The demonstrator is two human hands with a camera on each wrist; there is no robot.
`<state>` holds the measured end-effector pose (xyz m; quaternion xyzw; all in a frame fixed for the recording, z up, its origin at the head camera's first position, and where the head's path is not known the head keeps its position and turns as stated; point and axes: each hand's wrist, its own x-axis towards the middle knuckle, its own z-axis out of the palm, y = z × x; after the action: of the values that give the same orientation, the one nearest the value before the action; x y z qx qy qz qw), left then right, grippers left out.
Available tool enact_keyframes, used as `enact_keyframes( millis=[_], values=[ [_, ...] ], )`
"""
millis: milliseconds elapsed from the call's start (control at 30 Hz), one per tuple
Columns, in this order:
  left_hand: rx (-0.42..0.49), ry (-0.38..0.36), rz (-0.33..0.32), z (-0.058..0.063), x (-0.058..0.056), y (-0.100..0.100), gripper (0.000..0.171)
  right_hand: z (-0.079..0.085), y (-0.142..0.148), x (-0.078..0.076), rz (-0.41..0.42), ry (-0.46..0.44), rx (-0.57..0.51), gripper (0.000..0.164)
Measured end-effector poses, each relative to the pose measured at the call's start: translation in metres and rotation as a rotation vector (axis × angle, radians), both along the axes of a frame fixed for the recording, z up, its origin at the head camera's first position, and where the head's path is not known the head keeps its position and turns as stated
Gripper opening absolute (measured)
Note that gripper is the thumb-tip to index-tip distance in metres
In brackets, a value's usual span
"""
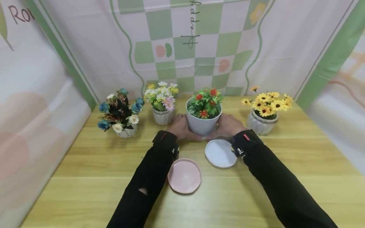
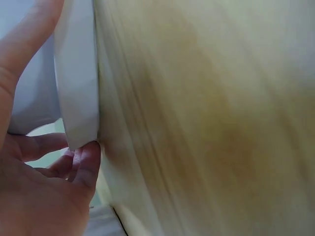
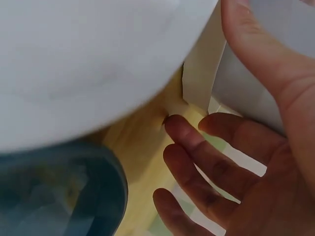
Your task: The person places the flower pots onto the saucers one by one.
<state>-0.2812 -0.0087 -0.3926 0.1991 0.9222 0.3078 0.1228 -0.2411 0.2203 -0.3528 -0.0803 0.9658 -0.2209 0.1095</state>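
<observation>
A white flowerpot (image 1: pixel 203 126) with red flowers and green leaves stands upright near the back middle of the table. My left hand (image 1: pixel 183 128) grips it from the left; the left wrist view shows fingertips at the edge of its pale base band (image 2: pixel 78 98) and the thumb across its side. From the right, my right hand (image 1: pixel 226 126) holds the same pot, thumb along its side and index finger by the base (image 3: pixel 202 73), the other fingers spread loosely. In front of it lies a white plate (image 1: pixel 220 153), beside the right wrist. A pink plate (image 1: pixel 184 176) lies nearer.
To the left stand a pot of blue and cream flowers (image 1: pixel 119 114) and a pot of white, yellow and pink flowers (image 1: pixel 162 104). Yellow flowers (image 1: pixel 265 106) in a grey-white pot stand at the right. Printed curtains (image 1: pixel 182 31) border the wooden table (image 1: pixel 114 190).
</observation>
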Motion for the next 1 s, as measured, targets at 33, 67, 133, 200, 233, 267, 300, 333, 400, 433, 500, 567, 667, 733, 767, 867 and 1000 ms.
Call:
enact_keyframes(
  millis=[33, 67, 133, 200, 233, 267, 300, 333, 400, 433, 500, 567, 667, 733, 767, 867, 1000],
  values=[
    [-0.004, -0.002, 0.001, 0.0, -0.002, 0.002, 0.121, 0.0, 0.002, -0.002, -0.003, -0.009, 0.007, 0.087],
    [-0.004, -0.008, 0.005, 0.0, -0.003, 0.004, 0.121, 0.0, 0.003, -0.004, -0.006, -0.02, 0.014, 0.086],
    [0.004, -0.018, 0.006, -0.001, -0.007, 0.006, 0.121, 0.0, 0.005, -0.007, -0.014, -0.027, 0.032, 0.084],
    [0.018, -0.021, 0.003, -0.001, -0.011, 0.009, 0.12, 0.0, 0.006, -0.011, -0.022, -0.024, 0.046, 0.081],
    [0.02, -0.023, 0.003, 0.0, -0.013, 0.01, 0.119, 0.0, 0.007, -0.013, -0.024, -0.02, 0.05, 0.08],
    [0.021, -0.026, 0.004, 0.001, -0.014, 0.011, 0.119, 0.0, 0.008, -0.015, -0.028, -0.017, 0.051, 0.08],
    [0.019, -0.029, 0.004, 0.002, -0.016, 0.012, 0.119, -0.001, 0.009, -0.017, -0.035, -0.014, 0.05, 0.08],
    [0.015, -0.028, 0.005, 0.003, -0.017, 0.013, 0.119, -0.001, 0.01, -0.019, -0.037, -0.013, 0.048, 0.081],
    [0.002, -0.035, 0.009, 0.005, -0.02, 0.015, 0.119, -0.001, 0.011, -0.023, -0.048, -0.018, 0.036, 0.083],
    [-0.002, -0.039, 0.013, 0.006, -0.022, 0.016, 0.12, 0.0, 0.011, -0.024, -0.051, -0.024, 0.027, 0.085],
    [-0.019, -0.041, 0.019, 0.007, -0.026, 0.017, 0.119, 0.001, 0.012, -0.027, -0.062, -0.037, 0.027, 0.087],
    [-0.031, -0.043, 0.027, 0.007, -0.03, 0.019, 0.118, 0.003, 0.011, -0.03, -0.073, -0.051, 0.03, 0.089],
    [-0.044, -0.053, 0.038, 0.007, -0.036, 0.021, 0.117, 0.006, 0.011, -0.033, -0.086, -0.073, 0.036, 0.091],
    [-0.048, -0.056, 0.043, 0.008, -0.038, 0.023, 0.117, 0.007, 0.012, -0.036, -0.09, -0.085, 0.026, 0.091],
    [-0.05, -0.057, 0.044, 0.008, -0.039, 0.024, 0.117, 0.007, 0.012, -0.037, -0.09, -0.089, 0.022, 0.091],
    [-0.051, -0.056, 0.045, 0.01, -0.042, 0.026, 0.115, 0.007, 0.012, -0.041, -0.083, -0.089, 0.02, 0.09],
    [-0.038, -0.057, 0.049, 0.012, -0.049, 0.028, 0.113, 0.008, 0.012, -0.046, -0.09, -0.093, 0.02, 0.089]
  ],
)
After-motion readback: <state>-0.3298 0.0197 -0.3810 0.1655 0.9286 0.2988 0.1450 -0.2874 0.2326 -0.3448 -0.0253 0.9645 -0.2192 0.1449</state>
